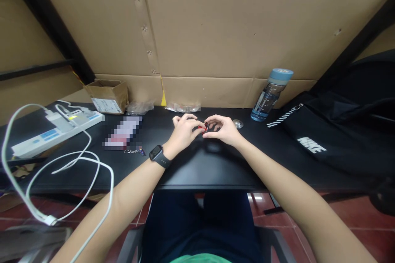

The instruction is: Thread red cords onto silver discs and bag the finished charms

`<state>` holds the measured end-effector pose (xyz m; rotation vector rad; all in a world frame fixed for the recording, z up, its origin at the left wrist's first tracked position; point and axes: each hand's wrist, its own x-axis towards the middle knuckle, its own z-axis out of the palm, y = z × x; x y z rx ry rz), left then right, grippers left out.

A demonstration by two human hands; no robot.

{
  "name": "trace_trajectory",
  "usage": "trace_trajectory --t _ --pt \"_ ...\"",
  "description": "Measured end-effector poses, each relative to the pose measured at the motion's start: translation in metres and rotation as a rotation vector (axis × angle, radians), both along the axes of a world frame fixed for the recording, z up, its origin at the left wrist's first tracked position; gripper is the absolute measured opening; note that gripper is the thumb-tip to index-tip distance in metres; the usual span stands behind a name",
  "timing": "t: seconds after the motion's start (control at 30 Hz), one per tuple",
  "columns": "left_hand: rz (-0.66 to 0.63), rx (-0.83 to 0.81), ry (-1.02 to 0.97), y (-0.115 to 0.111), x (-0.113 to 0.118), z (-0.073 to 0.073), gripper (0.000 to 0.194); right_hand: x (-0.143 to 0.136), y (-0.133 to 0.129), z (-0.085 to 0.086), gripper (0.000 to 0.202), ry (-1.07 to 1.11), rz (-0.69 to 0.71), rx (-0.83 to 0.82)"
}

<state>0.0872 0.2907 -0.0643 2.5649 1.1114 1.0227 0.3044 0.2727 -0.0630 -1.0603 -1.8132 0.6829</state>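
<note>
My left hand (187,129), with a dark watch on its wrist, pinches a small red thing (204,128) between thumb and fingers above the table. My right hand (224,129) faces it, thumb and fingertips curled around the other side of the same small thing. A thin pale curved edge shows beside the red; fingers cover much of it, so its kind is unclear. Just behind my right hand, a clear dome-shaped piece (238,123) lies on the black table (212,172).
Clear plastic bags (182,108) and an open cardboard box (108,96) stand along the back. On the left are a power strip (58,135) with looping white cables, a blurred-out flat item (123,132) and a keychain (135,151). A water bottle (270,96) and black bag (333,131) are right.
</note>
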Motion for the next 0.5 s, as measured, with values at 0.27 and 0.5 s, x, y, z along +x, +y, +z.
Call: trace_trajectory --t 0.27,0.5 --pt "0.038 -0.078 -0.042 -0.005 0.003 0.007 0.012 -0.004 -0.002 -0.004 0.059 -0.008 -0.066 0.112" --pt "0.042 -0.107 -0.048 -0.009 0.004 0.012 0.011 -0.007 -0.004 -0.005 0.058 -0.025 -0.077 0.148"
